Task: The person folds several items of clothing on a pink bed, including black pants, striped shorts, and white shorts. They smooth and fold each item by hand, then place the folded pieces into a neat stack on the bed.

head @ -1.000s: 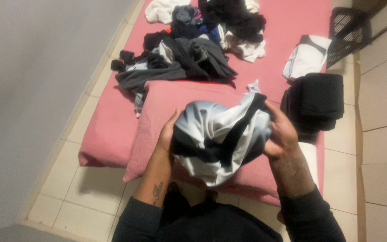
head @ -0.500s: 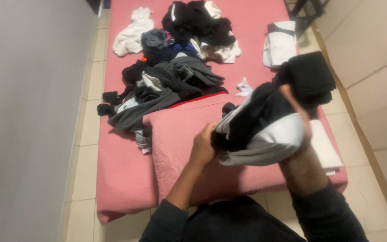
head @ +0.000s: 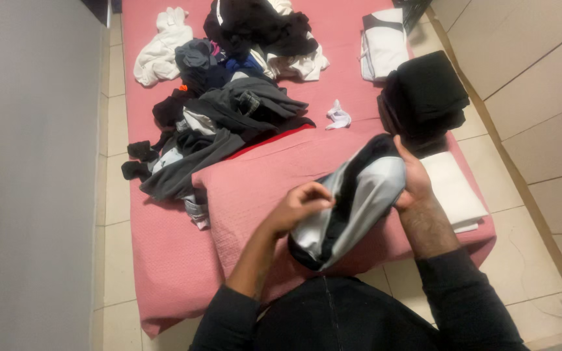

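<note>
Held up over the near end of a pink mattress (head: 164, 260): a bundled garment (head: 349, 205) of pale grey, slightly shiny cloth with black bands and a black lining, rolled into a fat, loose tube slanting from lower left to upper right. Gripped at both ends. Left hand (head: 300, 205) curled over the lower left end, fingers (head: 313, 192) clenched on the grey cloth. Right hand (head: 414, 182) clasped round the upper right end, thumb against the black edge. Dark sleeves on both forearms.

Beneath the bundle, a pink pillow (head: 255, 175) lying on the mattress. Just right of the right hand, a folded white cloth (head: 453, 195) flat at the mattress edge. Beyond it, a stack of folded black clothes (head: 424, 97), and further back a folded white piece with a dark stripe (head: 385, 42).

Further up the mattress, a loose heap of dark and grey clothes (head: 229, 110), a crumpled white garment (head: 157, 55) at its far left, and a small white scrap (head: 338, 117) lying alone. In the top right corner, only the edge of a dark basket (head: 414, 8), contents not visible.
</note>
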